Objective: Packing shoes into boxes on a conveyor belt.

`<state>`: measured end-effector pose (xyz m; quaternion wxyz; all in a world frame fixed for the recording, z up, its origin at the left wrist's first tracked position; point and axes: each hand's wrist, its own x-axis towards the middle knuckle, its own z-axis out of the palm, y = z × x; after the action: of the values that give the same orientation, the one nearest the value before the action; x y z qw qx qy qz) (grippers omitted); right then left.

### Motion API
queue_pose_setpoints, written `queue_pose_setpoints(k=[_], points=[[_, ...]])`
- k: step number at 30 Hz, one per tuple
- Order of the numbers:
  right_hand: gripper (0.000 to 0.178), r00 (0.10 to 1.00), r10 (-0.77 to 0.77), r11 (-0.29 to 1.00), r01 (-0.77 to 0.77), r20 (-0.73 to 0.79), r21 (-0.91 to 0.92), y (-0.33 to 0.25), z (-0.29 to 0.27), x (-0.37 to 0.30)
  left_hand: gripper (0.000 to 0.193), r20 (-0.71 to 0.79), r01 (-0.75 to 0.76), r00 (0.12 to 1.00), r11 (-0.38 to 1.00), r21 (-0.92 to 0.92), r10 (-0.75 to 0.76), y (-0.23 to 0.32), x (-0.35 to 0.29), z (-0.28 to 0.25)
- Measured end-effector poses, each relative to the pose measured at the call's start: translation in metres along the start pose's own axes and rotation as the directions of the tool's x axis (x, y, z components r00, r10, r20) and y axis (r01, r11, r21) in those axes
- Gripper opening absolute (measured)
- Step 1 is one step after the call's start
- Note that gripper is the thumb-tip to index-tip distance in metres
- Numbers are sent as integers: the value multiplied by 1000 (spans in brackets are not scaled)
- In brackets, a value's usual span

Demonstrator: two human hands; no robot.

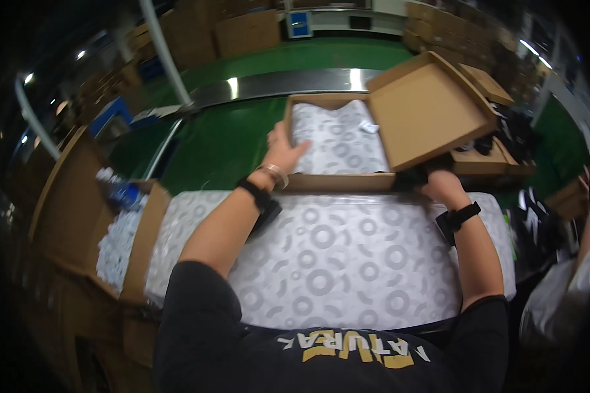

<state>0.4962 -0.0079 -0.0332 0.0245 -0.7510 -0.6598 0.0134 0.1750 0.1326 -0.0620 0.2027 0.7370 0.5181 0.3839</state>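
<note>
An open cardboard box point(341, 182) stands ahead of me, lined with white paper point(337, 141) printed with grey rings. Its lid point(432, 111) is folded back to the right. At the box's left wall is my left hand point(284, 156), the thumb over the edge and the fingers along the outside, slightly blurred. My right hand point(443, 187) is closed below the lid's lower corner, beside something dark; its fingertips are hidden. Under both forearms lies a stack of sheets in the same ring pattern point(321, 262), partly wrapped in clear plastic.
On the left, another open carton point(144, 242) holds small white pieces point(118, 245) and a clear bottle with a blue label point(121, 190). Black items point(518, 134) and more cardboard point(482, 160) sit to the right. Behind the box runs a metal-edged point(282, 85) green surface point(223, 141).
</note>
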Motion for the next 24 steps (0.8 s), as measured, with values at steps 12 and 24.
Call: queue_pose_setpoints(k=[12,24], points=[[72,905,-411,717,394,-107,575,-35,27,33,38,171,142,974,989,44,-148,-43,22,-23],[100,612,686,-501,7,393,865,88,54,58,88,378,-329,921,704,629,93,8,-7,6]])
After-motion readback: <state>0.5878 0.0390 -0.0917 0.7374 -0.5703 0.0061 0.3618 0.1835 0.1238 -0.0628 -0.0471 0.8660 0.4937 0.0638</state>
